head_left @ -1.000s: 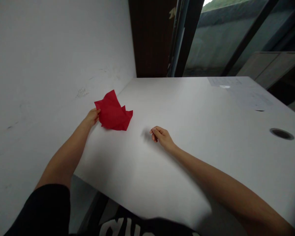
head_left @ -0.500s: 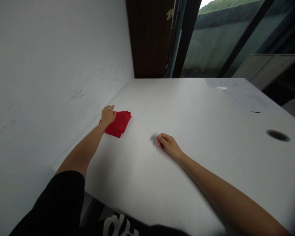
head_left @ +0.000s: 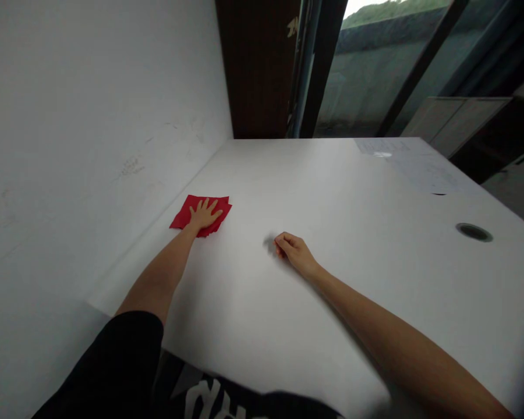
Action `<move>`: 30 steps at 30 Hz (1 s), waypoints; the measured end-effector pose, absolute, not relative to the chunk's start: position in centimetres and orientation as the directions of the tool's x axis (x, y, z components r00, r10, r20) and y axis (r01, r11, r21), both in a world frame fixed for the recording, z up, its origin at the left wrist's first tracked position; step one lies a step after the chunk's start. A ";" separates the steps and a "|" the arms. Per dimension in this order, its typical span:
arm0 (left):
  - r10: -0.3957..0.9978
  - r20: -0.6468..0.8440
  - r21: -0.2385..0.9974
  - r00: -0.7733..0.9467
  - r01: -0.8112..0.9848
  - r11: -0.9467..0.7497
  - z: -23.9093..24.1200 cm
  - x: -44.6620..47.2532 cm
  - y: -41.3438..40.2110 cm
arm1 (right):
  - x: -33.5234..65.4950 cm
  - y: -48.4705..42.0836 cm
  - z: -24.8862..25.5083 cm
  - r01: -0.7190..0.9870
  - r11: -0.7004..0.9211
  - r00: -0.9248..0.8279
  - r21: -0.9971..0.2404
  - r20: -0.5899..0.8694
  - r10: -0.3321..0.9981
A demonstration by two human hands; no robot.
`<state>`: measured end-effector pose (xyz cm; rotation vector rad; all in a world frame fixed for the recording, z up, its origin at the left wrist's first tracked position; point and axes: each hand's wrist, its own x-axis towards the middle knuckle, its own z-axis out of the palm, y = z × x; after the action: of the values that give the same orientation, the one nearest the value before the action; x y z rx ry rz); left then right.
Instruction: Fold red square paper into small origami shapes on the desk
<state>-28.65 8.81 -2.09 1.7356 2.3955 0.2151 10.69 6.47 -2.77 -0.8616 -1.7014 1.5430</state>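
My left hand (head_left: 204, 215) lies flat with its fingers spread on top of thin red sheets (head_left: 183, 216). The sheets overlap in a loose pile near the wall, with uneven corners showing at the right; I cannot tell whether they are cloth or paper. To the right, my right hand (head_left: 294, 250) is closed in a loose fist, resting on or just above the white table (head_left: 332, 314). Nothing shows between its fingers, and it is apart from the red sheets.
A white wall (head_left: 113, 116) runs along the table's left side. Toward the right, a dark round hole (head_left: 474, 232) is set in the tabletop. Pale papers (head_left: 402, 157) lie at the far right corner. Behind the table stand a dark door (head_left: 257, 70) and glass panes (head_left: 371, 81).
My left hand has moved right from the pile's left edge to its middle and its fingers have spread. The sheets' outline has shifted under it. The right hand has stayed about the same.
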 end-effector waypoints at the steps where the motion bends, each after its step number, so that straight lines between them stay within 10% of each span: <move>1: 0.949 -0.052 0.221 -0.310 0.924 0.314 -1.8 -28.6 8.7 | 11.0 6.7 -2.9 0.078 0.157 -0.530 -0.984 0.093 0.843; 5: 0.945 0.058 0.226 -0.321 0.927 0.300 -0.5 -28.2 8.3 | 13.3 8.8 -3.1 0.419 0.512 -0.439 -0.750 0.326 0.837; 12: 0.921 0.390 0.326 0.021 0.932 -0.160 0.9 -21.8 8.5 | 19.1 10.4 -2.9 0.652 0.659 -0.533 -0.375 0.393 0.750; 21: 0.914 0.373 0.399 0.157 0.862 -0.311 -2.3 -5.7 4.8 | 19.4 8.4 -3.3 0.698 0.644 -0.525 -0.313 0.387 0.758; 30: 0.967 0.086 0.117 0.239 0.962 -0.248 -1.1 -4.5 3.0 | 19.5 7.9 -3.0 0.796 0.577 -0.527 -0.182 0.259 0.809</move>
<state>-4.54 2.98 -1.07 2.4414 1.9021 0.2173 19.51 7.93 -3.04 -1.3133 -2.4971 0.0592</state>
